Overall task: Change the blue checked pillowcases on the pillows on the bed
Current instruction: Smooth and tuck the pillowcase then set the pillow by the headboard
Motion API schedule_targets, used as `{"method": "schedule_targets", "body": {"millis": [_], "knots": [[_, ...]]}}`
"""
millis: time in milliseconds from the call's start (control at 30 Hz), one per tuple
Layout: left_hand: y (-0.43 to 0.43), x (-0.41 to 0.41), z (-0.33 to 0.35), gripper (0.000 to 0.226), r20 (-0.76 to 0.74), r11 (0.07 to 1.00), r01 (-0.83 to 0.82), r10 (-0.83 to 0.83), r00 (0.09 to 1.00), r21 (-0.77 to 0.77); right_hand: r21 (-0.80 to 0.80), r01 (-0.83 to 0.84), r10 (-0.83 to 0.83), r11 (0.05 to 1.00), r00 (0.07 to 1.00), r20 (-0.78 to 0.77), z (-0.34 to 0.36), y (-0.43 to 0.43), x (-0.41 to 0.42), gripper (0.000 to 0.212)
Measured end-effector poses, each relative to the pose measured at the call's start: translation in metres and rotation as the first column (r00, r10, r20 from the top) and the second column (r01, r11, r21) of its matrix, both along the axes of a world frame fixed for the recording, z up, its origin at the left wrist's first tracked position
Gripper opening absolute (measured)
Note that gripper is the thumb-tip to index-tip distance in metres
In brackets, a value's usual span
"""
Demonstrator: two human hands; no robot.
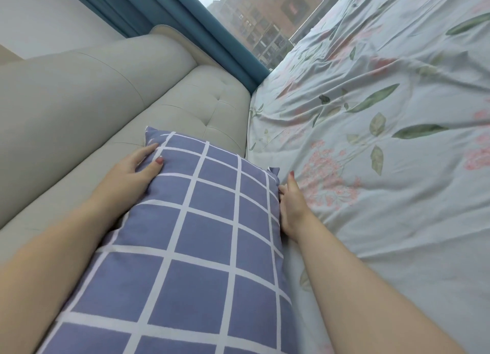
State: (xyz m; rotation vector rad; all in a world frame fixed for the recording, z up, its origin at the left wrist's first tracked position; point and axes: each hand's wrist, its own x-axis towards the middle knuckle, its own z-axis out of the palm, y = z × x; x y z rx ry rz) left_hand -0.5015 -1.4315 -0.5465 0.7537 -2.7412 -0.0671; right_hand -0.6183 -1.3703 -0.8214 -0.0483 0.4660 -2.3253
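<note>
Checked pillow [201, 221] between hands, left hand [131, 174] atop, right hand [290, 208] alongside

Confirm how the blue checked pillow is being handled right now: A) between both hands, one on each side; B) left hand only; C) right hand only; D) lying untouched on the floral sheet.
A: the left hand presses the blue checked pillow on its headboard side, and the right hand curls its fingers on the edge beside the floral sheet.
</note>
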Motion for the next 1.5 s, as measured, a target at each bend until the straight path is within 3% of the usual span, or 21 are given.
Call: {"method": "schedule_targets", "body": {"millis": [200,467,633,700,767,867,933,967,1000,1033,1100,1333,1400,1500], "knots": [[-0.004,0.003,0.004,0.031,-0.044,0.981,-0.015,0.024,0.999,0.195,0.025,-0.006,0.005,1.0,0.999,0.036,0.004,-0.004,-0.019,0.073],[0.005,-0.003,-0.006,0.028,-0.115,0.981,-0.003,0.026,0.993,0.195,0.134,-0.108,0.112,0.985,0.993,-0.022,0.003,-0.005,-0.026,0.09],[0.002,-0.002,-0.007,0.029,-0.137,0.977,-0.004,0.034,0.99,0.212,0.163,-0.065,0.09,0.985,0.984,-0.156,0.009,-0.004,-0.027,0.076],[0.001,-0.003,-0.007,0.029,-0.137,0.978,-0.007,0.036,0.99,0.207,0.225,-0.027,0.075,0.974,0.976,-0.204,0.014,-0.007,-0.025,0.082],[-0.001,-0.003,-0.008,0.029,-0.14,0.98,-0.007,0.035,0.989,0.197,0.379,0.146,-0.013,0.914,0.944,-0.331,0.016,-0.007,-0.022,0.076],[0.0,-0.005,-0.01,0.029,-0.123,0.983,0.0,0.023,0.992,0.182,0.566,0.524,-0.137,0.636,0.799,-0.585,0.019,0.003,-0.023,0.061],[-0.001,-0.005,-0.012,0.031,-0.124,0.981,0.003,0.021,0.992,0.193,0.591,0.598,-0.157,0.541,0.762,-0.628,0.021,0.009,-0.031,0.063],[-0.001,-0.005,-0.013,0.031,-0.127,0.98,0.007,0.019,0.992,0.2,0.601,0.547,-0.155,0.583,0.801,-0.578,0.022,0.014,-0.038,0.067],[-0.001,-0.005,-0.013,0.031,-0.128,0.978,0.011,0.016,0.992,0.206,0.584,0.409,-0.148,0.701,0.884,-0.443,0.025,0.021,-0.041,0.074],[-0.002,-0.005,-0.013,0.03,-0.128,0.978,0.016,0.011,0.992,0.21,0.487,0.255,-0.126,0.835,0.951,-0.281,0.026,0.025,-0.045,0.082],[-0.004,-0.005,-0.012,0.028,-0.13,0.977,0.022,0.006,0.991,0.213,0.263,0.099,-0.082,0.96,0.994,-0.076,0.027,0.034,-0.045,0.083],[-0.009,-0.004,-0.013,0.035,-0.134,0.987,0.005,0.017,0.991,0.163,0.061,0.228,-0.235,0.972,0.959,0.155,0.019,0.047,-0.029,0.068],[-0.008,-0.002,-0.015,0.044,-0.077,0.998,-0.032,0.035,0.996,0.05,0.063,0.189,-0.194,0.98,0.977,0.088,0.019,0.058,-0.011,0.067],[0.001,0.004,-0.014,0.057,0.14,0.99,-0.103,0.116,0.983,-0.095,0.111,0.02,-0.016,0.994,0.999,-0.039,0.02,0.08,0.037,0.064]]}}
